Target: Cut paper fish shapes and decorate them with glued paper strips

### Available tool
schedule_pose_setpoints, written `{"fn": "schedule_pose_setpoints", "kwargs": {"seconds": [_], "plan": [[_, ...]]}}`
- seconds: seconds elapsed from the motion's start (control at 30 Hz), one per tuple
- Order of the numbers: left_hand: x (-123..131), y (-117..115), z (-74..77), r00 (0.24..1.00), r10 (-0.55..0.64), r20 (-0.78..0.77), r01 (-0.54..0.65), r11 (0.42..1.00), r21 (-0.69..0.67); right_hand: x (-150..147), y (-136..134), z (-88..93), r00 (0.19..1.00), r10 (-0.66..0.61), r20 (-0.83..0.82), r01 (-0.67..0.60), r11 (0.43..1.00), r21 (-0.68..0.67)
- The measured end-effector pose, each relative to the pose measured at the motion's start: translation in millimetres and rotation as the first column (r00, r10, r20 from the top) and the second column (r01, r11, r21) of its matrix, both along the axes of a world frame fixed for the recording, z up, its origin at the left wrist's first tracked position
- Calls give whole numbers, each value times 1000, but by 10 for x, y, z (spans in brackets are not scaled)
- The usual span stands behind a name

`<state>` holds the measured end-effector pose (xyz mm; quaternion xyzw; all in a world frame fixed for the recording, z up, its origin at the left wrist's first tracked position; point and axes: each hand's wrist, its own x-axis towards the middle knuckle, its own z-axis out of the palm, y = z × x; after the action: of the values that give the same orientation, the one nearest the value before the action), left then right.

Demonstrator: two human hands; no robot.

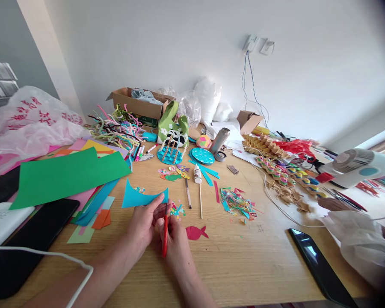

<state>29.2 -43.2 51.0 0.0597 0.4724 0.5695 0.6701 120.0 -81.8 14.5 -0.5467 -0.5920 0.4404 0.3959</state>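
Note:
My left hand (143,222) pinches a piece of blue paper (137,199) near its right end; the paper's upper edge curves inward. In my right hand (176,239) is a pair of red-handled scissors (164,244), blades upward at the paper's right end. How far the blades are parted I cannot tell. A red paper fish (196,232) lies just right of my right hand. Beyond my hands are small decorated paper fish (175,173), a pen (188,193), a white glue bottle (197,174) and a thin wooden stick (200,201).
Coloured paper sheets (70,175) and a black power bank or phone (35,248) lie left. Paper scraps (237,201) are heaped right of centre. A phone (317,265) lies front right, a white fan (356,167) behind it. A metal flask (220,140) stands at the back.

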Motion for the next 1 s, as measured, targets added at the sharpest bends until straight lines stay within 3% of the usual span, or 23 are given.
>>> {"fn": "schedule_pose_setpoints", "kwargs": {"seconds": [1.0], "plan": [[0,-13,-37,1000,-20,-16,21,999,46,-16,15,-23,998,-40,-47,41,999,21]]}}
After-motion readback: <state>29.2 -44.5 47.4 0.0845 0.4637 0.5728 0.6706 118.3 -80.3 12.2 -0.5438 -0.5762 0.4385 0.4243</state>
